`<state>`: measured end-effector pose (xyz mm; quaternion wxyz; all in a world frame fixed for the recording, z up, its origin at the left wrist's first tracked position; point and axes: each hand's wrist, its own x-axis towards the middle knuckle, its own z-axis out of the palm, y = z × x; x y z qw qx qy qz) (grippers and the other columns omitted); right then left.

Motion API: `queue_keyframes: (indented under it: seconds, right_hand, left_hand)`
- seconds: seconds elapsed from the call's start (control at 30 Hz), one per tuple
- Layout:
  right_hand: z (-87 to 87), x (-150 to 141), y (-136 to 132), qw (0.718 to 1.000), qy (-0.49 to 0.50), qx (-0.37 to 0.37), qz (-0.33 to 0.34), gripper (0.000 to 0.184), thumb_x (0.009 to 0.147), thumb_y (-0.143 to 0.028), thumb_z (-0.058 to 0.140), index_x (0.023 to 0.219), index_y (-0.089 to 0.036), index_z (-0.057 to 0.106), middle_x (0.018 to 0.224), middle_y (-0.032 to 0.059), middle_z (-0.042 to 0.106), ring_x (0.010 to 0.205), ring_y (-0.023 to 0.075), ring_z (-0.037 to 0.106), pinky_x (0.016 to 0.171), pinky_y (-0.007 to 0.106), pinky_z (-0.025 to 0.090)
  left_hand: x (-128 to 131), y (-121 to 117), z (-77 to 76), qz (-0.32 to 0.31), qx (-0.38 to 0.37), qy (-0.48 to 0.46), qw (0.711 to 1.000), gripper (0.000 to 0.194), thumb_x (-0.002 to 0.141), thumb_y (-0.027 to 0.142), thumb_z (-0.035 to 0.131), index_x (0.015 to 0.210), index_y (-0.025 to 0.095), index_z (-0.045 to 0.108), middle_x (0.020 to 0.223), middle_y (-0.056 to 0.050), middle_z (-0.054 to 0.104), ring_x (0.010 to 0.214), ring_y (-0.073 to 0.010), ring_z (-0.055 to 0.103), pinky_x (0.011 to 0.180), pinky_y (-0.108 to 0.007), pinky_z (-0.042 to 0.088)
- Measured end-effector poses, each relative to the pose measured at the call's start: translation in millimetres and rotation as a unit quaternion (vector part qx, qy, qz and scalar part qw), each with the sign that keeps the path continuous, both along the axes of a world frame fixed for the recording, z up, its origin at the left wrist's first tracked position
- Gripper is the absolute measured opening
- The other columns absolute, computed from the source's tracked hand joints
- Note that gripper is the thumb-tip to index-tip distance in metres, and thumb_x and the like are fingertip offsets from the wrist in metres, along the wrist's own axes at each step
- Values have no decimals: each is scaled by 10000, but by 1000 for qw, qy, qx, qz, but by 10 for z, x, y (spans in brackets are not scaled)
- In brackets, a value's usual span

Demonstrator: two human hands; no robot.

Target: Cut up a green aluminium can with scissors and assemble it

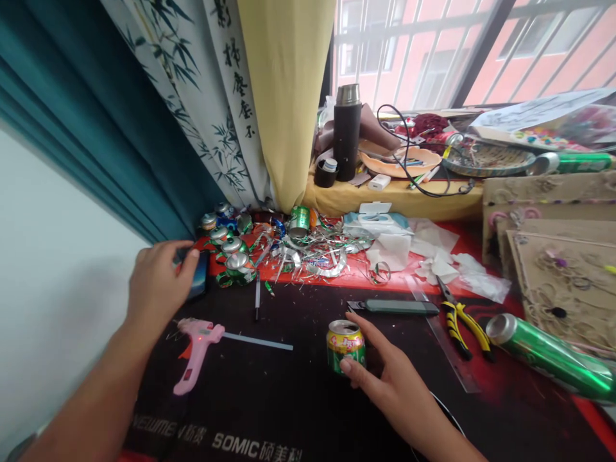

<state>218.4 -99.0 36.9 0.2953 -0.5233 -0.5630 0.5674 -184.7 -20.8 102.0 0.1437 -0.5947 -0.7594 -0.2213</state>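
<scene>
My right hand [392, 378] is closed around a short green and yellow drink can [345, 346], thumb at its front and index finger reaching behind it. The can stands upright, its opened top facing up. On the left, my left hand [161, 279] is at a dark blue phone-like slab [198, 276], thumb across its near side and fingers at its upper edge; part of the slab is hidden. Just below that hand lies a pink hot glue gun [199, 350] with a glue stick [260, 341] in its back and a red light showing.
A utility knife [402, 307], yellow-black pliers [464, 327], a clear ruler [450, 350] and a pen [257, 298] lie on the black mat [269, 404]. Behind are cut cans [238, 263], metal shreds [308, 253] and wipes [378, 221]. A tall green can [553, 356] lies right.
</scene>
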Motion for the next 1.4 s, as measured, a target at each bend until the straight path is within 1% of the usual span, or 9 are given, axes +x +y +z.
queue_keyframes:
  seconds: [0.1, 0.2, 0.3, 0.4, 0.47, 0.57, 0.93, 1.17, 1.4]
  right_hand:
    - [-6, -20, -4, 1000, 12, -7, -4, 765, 892, -600, 750, 1565, -285, 567, 1240, 120, 784, 773, 279, 742, 692, 406, 617]
    - [21, -26, 5, 999, 32, -19, -24, 794, 882, -632, 756, 1568, -287, 552, 1170, 113, 790, 686, 251, 712, 556, 354, 580]
    - [69, -3, 31, 997, 58, -20, -55, 861, 851, -691, 773, 1564, -266, 544, 1161, 128, 777, 664, 233, 702, 494, 318, 546]
    - [104, 38, 66, 993, 82, -24, -78, 970, 819, -761, 775, 1578, -215, 519, 982, 109, 771, 632, 226, 692, 501, 316, 553]
    - [113, 64, 88, 992, 92, -22, -89, 1010, 808, -792, 771, 1575, -185, 521, 840, 69, 733, 610, 223, 676, 505, 313, 553]
    - [122, 89, 116, 988, 104, -17, -109, 1032, 809, -812, 759, 1566, -147, 533, 747, 39, 680, 603, 222, 662, 494, 302, 539]
    - [146, 100, 130, 990, 101, -13, -97, 996, 855, -811, 703, 1543, -110, 544, 844, 60, 690, 636, 204, 643, 499, 293, 526]
    - [178, 105, 87, 987, 138, -18, -74, 933, 894, -760, 713, 1571, -156, 496, 908, 64, 712, 668, 202, 672, 522, 290, 548]
    - [169, 61, 78, 982, 173, -49, -53, 823, 899, -781, 694, 1398, -133, 604, 772, 33, 685, 643, 201, 680, 492, 258, 526]
  left_hand:
    - [618, -187, -3, -153, 20, -85, 984, 311, 1012, 471, 571, 1189, 262, 718, 1090, -87, 755, 1077, -320, 680, 1011, -477, 542]
    - [1179, -319, -94, -329, -50, -167, 928, 341, 1063, 516, 558, 1298, 306, 689, 1216, -74, 769, 1113, -292, 702, 1008, -480, 566]
    - [1568, -349, -205, -481, -151, -186, 843, 721, 946, 721, 657, 1533, 315, 554, 1471, -123, 691, 1363, -356, 617, 1165, -576, 484]
    - [1798, -306, -285, -559, -193, -184, 785, 1004, 838, 759, 763, 1657, 296, 413, 1588, -167, 605, 1437, -397, 574, 1218, -621, 437]
    - [1893, -271, -323, -565, -199, -196, 776, 1005, 856, 702, 788, 1678, 294, 379, 1613, -172, 581, 1460, -395, 564, 1233, -621, 431]
    - [1990, -247, -385, -545, -186, -238, 782, 852, 925, 599, 772, 1647, 299, 434, 1577, -158, 615, 1439, -370, 594, 1222, -595, 466]
    - [2187, -405, -871, -523, -60, -330, 784, 822, 956, 617, 725, 1632, 262, 423, 1465, -171, 627, 1331, -348, 651, 1120, -534, 550]
    - [2152, -428, -873, -542, 4, -328, 774, 804, 960, 628, 704, 1636, 301, 413, 1438, -157, 608, 1307, -336, 642, 1107, -512, 554]
    - [2153, -444, -944, -539, 33, -303, 785, 817, 975, 624, 684, 1658, 296, 380, 1454, -176, 586, 1314, -356, 627, 1115, -541, 546]
